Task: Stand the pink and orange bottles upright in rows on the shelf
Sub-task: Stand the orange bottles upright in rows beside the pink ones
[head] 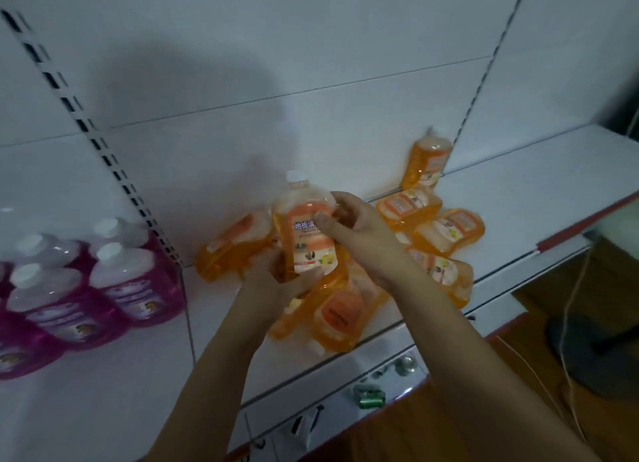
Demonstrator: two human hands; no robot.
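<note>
An orange bottle [306, 233] with a white cap is held upright above a pile of orange bottles. My left hand [276, 281] cups its base from below. My right hand [359, 230] grips its upper side, thumb across the label. Several orange bottles [446, 231] lie flat on the white shelf [518, 202] around and under my hands. One orange bottle [427, 162] leans against the back panel. At the left, several pink bottles [135, 285] with white caps stand upright in rows.
A slotted upright [114, 160] divides the pink section from the orange one. The shelf's front rail [380, 368] carries small label clips and a green tag [370, 396]. Below right lie a wooden floor, thin cables and a dark round base [594, 351].
</note>
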